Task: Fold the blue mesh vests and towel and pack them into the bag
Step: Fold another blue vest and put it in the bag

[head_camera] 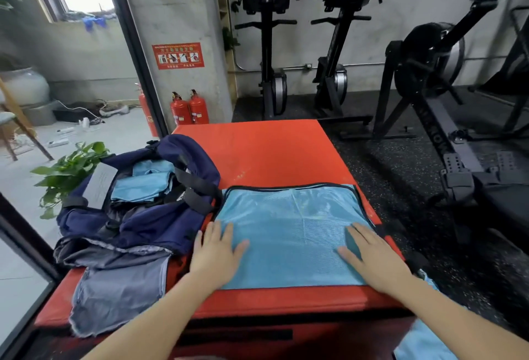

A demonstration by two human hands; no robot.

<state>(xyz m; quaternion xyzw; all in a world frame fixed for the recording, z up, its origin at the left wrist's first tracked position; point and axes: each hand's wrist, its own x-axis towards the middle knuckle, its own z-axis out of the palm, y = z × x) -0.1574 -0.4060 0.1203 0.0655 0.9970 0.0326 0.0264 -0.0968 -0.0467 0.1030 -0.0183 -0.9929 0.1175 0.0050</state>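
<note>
While both palms press flat, fingers spread, the left hand [218, 248] and right hand [369, 250] pin a blue mesh vest [289, 230] lying widthwise across the red mat [257, 153] beside the open bag [137, 210]; more blue fabric [423, 342] is cut off below.

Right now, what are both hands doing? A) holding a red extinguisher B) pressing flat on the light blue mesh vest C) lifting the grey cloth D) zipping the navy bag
B: the left hand and right hand lie open-fingered on the light blue mesh vest spread over the red mat.
</note>
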